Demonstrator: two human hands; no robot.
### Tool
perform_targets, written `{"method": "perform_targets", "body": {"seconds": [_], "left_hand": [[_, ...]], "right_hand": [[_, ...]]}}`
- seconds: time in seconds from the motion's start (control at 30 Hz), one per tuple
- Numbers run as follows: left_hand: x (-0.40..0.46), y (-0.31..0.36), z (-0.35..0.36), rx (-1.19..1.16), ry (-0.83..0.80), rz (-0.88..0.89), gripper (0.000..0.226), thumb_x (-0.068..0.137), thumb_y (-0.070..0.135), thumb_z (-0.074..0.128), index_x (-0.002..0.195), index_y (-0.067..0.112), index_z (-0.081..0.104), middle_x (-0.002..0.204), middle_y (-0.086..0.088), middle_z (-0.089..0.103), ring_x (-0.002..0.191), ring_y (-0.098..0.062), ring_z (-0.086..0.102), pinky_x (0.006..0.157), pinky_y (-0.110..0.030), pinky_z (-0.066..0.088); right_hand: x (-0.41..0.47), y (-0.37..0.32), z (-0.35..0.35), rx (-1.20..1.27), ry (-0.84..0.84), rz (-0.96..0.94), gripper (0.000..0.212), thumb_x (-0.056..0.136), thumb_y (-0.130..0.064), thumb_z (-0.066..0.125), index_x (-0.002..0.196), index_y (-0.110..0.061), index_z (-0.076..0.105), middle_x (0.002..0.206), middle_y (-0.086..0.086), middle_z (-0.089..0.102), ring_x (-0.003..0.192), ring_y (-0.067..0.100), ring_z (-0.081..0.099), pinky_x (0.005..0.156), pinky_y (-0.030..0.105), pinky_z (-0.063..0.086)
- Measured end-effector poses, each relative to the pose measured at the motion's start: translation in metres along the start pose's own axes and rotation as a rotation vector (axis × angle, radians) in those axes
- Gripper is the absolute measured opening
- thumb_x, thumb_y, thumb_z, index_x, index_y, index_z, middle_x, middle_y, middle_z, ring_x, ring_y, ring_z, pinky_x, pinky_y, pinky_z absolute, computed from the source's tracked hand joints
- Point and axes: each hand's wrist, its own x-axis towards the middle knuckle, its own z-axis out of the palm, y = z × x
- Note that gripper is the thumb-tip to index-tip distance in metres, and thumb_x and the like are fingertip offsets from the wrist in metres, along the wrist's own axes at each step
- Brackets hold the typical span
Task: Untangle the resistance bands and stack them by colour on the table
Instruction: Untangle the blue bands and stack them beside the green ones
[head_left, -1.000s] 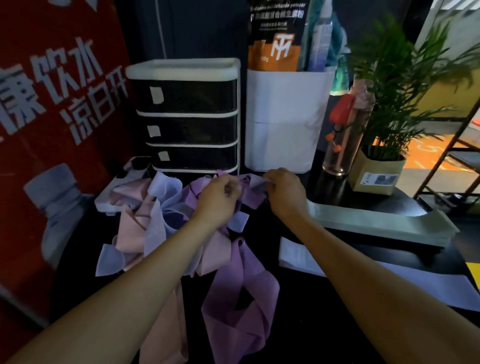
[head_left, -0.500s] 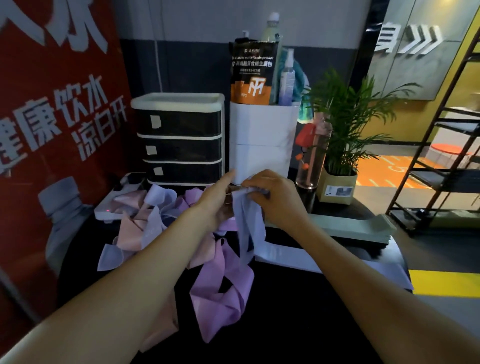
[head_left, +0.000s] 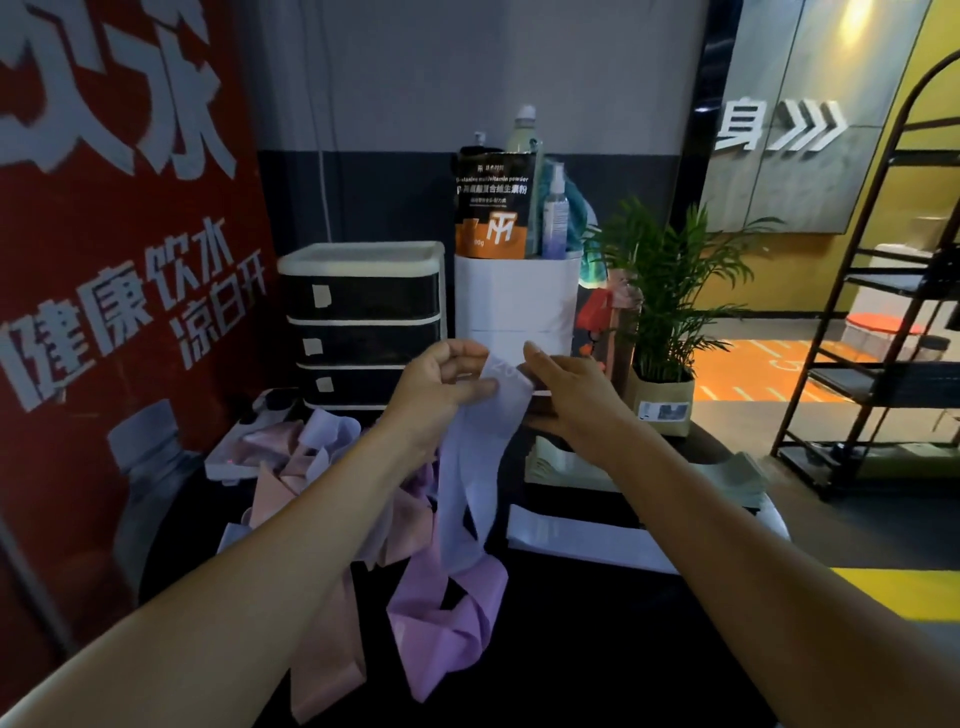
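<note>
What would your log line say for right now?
hands: left hand and right hand both pinch pale lilac stretchy band | band: lifted, hanging | tangled pink and purple bands: on black table

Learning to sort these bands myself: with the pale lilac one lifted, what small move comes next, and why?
Probably keep lifting: both hands, left and right, pinch the pale lilac band, but its tail hangs into the purple band. The flat pale stack lies right.

Two bare forearms in frame, no sleeves visible up to the bottom edge. Left hand (head_left: 436, 395) and right hand (head_left: 574, 400): no gloves, rings, watch or wristbands. Nails short, unpainted as far as visible. No markings or tape on either arm.
</note>
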Motion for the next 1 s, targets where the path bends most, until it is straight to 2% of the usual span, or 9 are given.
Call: {"method": "perform_targets", "body": {"seconds": [0.13,0.2,0.27,0.4,0.53,0.63,0.73,0.87,1.0], "left_hand": [[-0.001,0.008,-0.001,0.003,0.003,0.031,0.026,0.081,-0.006,0.064,0.092,0.017,0.058,0.09,-0.001,0.064,0.087,-0.012,0.06,0.082,-0.023,0.048],[-0.001,0.013,0.0,-0.063,0.03,-0.004,0.015,0.085,0.002,0.063,0.091,0.015,0.057,0.087,-0.004,0.063,0.082,-0.015,0.057,0.075,-0.026,0.046],[0.001,0.017,0.0,-0.131,0.064,-0.084,0.006,0.087,0.011,0.062,0.089,0.013,0.057,0.087,-0.007,0.062,0.081,-0.018,0.056,0.073,-0.028,0.047],[0.007,0.026,-0.001,-0.173,0.085,-0.176,0.012,0.087,0.017,0.063,0.096,0.009,0.06,0.094,-0.009,0.066,0.086,-0.019,0.062,0.08,-0.028,0.053],[0.011,0.036,-0.003,-0.054,0.138,-0.04,0.011,0.087,0.011,0.063,0.097,0.012,0.059,0.091,-0.002,0.065,0.086,-0.014,0.062,0.078,-0.024,0.054],[0.013,0.043,-0.004,0.067,0.115,0.038,0.01,0.086,0.011,0.064,0.093,0.015,0.059,0.092,-0.003,0.066,0.089,-0.016,0.063,0.082,-0.029,0.054],[0.016,0.05,-0.003,0.153,0.1,0.097,0.012,0.086,0.011,0.064,0.096,0.014,0.059,0.096,-0.007,0.066,0.093,-0.02,0.063,0.084,-0.032,0.054],[0.019,0.053,-0.003,0.315,0.141,0.186,0.017,0.089,0.018,0.061,0.103,0.011,0.059,0.098,-0.007,0.063,0.092,-0.019,0.061,0.081,-0.029,0.052],[0.019,0.051,0.001,0.35,0.099,0.199,0.024,0.092,0.026,0.056,0.114,0.016,0.054,0.107,-0.002,0.059,0.098,-0.014,0.057,0.08,-0.024,0.048]], "right_hand": [[-0.001,-0.012,0.007,0.148,0.067,-0.047,0.01,0.091,-0.006,0.056,0.083,-0.005,0.062,0.082,0.009,0.063,0.076,0.02,0.06,0.07,0.028,0.053],[0.0,-0.019,0.008,0.157,0.111,-0.114,0.017,0.086,0.007,0.058,0.079,-0.008,0.059,0.078,0.008,0.061,0.075,0.019,0.059,0.066,0.025,0.051],[0.0,-0.023,0.008,0.136,0.098,-0.185,0.02,0.084,0.01,0.058,0.078,-0.009,0.059,0.078,0.008,0.06,0.076,0.018,0.06,0.068,0.025,0.052],[-0.004,-0.028,0.01,0.023,0.043,-0.289,0.02,0.084,0.008,0.059,0.08,-0.012,0.06,0.081,0.008,0.061,0.079,0.02,0.059,0.074,0.03,0.053],[-0.007,-0.036,0.009,0.104,0.012,-0.289,0.011,0.086,0.002,0.06,0.083,-0.009,0.059,0.081,0.006,0.061,0.075,0.015,0.061,0.065,0.022,0.054],[-0.006,-0.043,0.011,0.087,0.035,-0.289,0.002,0.089,-0.006,0.058,0.09,-0.007,0.057,0.083,0.006,0.063,0.075,0.014,0.061,0.065,0.023,0.055],[0.001,-0.05,0.01,-0.133,0.097,-0.305,0.017,0.09,-0.011,0.06,0.106,-0.004,0.059,0.085,0.008,0.064,0.077,0.018,0.061,0.066,0.025,0.055],[0.003,-0.059,0.01,-0.328,0.112,-0.399,0.008,0.086,-0.008,0.064,0.09,-0.005,0.07,0.073,-0.005,0.062,0.071,0.009,0.057,0.068,0.019,0.051],[0.002,-0.062,0.009,-0.344,0.127,-0.47,0.012,0.085,-0.006,0.065,0.094,-0.001,0.071,0.072,-0.008,0.061,0.059,-0.003,0.055,0.058,0.005,0.045]]}}
